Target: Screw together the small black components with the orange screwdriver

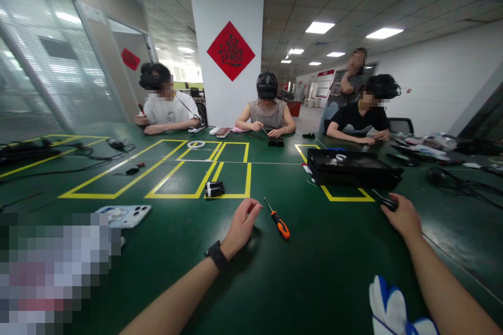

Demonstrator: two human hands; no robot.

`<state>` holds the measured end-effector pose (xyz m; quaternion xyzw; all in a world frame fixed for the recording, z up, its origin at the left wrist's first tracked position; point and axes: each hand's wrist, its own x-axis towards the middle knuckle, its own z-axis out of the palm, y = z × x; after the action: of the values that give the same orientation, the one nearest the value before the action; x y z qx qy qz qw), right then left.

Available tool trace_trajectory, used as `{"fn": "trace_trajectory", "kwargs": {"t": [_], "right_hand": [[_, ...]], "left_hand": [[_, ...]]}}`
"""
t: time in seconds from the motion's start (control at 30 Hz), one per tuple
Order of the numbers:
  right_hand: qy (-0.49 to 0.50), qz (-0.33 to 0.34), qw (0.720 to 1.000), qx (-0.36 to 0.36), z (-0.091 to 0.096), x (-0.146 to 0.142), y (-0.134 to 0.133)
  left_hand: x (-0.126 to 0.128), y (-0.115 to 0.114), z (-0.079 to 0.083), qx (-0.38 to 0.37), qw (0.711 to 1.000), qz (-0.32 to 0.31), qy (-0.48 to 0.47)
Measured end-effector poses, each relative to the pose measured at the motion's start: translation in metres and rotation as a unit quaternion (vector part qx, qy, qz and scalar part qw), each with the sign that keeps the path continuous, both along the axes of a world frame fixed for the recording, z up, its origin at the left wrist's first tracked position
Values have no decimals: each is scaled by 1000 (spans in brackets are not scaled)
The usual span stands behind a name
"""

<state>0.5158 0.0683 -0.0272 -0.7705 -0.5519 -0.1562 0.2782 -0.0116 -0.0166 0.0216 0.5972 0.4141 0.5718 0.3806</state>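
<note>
My left hand, with a black band on its wrist, rests over the green table with its fingers loosely curled in. Nothing shows between them. Just to its right lies an orange-and-black screwdriver, its shaft pointing up and left. At the right, my right hand is closed around a black-handled screwdriver; its thin shaft points toward the black tray. Part of the handle is hidden by the fingers. A bundle of black cylinders with white bands stands beyond my left hand.
Yellow tape rectangles mark the table. A phone lies left, white-and-blue gloves at the front right. Cables lie at the right. Across sit several people; one person's hands work at a black block.
</note>
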Motion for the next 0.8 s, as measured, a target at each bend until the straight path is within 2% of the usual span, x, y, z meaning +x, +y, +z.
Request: {"fn": "trace_trajectory", "kwargs": {"t": [0.07,0.13,0.23,0.33,0.47,0.6,0.67,0.73,0.8], "right_hand": [[3,-11,1000,4,2,-3,-1],[-3,-23,1000,14,6,-9,-4],[-23,-53,996,62,14,-21,-13],[-39,-59,989,133,24,-35,-25],[-27,-22,981,189,45,-62,-40],[30,66,961,268,84,-110,-50],[33,124,956,263,104,-145,-58],[69,253,943,203,116,-187,-69],[79,368,922,89,115,-233,-84]], "left_hand": [[-17,3,11,87,980,71,166],[-41,10,16,125,928,160,311],[-75,26,10,124,848,276,435],[-95,39,-6,99,803,296,507],[-99,44,-16,73,776,285,557],[-98,42,-14,71,767,297,564],[-99,41,-13,74,768,295,563],[-100,40,-13,68,767,295,566],[-101,38,-14,56,762,309,566]]}}
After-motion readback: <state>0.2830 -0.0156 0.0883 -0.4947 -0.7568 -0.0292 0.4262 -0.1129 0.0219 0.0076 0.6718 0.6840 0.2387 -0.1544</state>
